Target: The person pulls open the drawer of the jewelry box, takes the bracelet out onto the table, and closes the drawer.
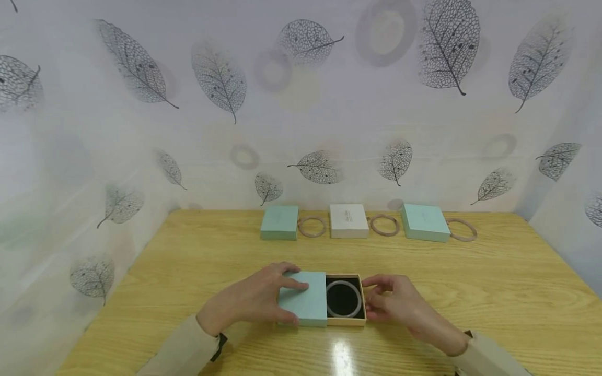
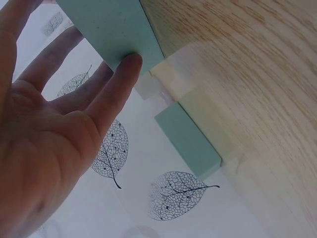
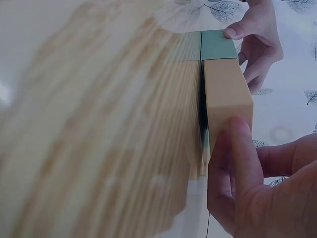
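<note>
A mint jewelry box sleeve lies on the table in front of me, its tan drawer slid partway out to the right. In the drawer's black lining sits a pale bangle, its left edge reaching the sleeve. My left hand grips the sleeve, thumb at the near edge and fingers spread over the top and far side. With its fingertips, my right hand touches the drawer's right end. The right wrist view shows those fingertips against the end face.
Along the back of the table stand a mint box, a white box and another mint box. To the right of each lies a bangle: left, middle and right. A leaf-patterned sheet hangs behind.
</note>
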Action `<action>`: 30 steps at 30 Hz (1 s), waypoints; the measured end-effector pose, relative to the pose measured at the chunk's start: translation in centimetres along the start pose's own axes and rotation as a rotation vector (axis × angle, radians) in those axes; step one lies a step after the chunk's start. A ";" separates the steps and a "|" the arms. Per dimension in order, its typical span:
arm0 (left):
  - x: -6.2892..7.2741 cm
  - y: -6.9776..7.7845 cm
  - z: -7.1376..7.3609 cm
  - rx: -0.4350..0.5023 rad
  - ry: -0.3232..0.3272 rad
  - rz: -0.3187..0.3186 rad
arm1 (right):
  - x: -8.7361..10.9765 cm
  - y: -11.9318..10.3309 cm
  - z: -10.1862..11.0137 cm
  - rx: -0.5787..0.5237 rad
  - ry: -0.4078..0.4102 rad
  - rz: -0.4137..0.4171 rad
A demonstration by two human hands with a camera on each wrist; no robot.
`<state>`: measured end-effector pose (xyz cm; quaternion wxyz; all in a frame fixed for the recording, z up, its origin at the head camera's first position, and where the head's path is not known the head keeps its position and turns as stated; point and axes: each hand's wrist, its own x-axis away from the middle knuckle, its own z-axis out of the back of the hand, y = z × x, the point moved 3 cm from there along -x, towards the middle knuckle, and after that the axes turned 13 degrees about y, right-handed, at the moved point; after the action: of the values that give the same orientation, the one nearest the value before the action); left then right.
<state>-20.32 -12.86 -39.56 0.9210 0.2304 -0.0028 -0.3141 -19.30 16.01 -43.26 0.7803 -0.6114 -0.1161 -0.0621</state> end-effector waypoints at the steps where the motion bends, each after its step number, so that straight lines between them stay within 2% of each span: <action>1: 0.0 0.0 0.0 0.000 0.000 -0.001 | 0.0 0.0 0.1 -0.002 -0.004 0.000; 17: 0.1 0.1 0.1 -0.002 0.007 -0.012 | 0.2 0.1 0.7 0.025 -0.003 0.010; 30: 0.2 0.0 0.0 -0.008 0.005 0.009 | 0.2 0.3 1.3 0.046 -0.003 0.001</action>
<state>-20.16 -12.96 -39.62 0.9234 0.2275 -0.0001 -0.3092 -19.23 17.35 -43.17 0.7939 -0.5936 -0.1187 -0.0581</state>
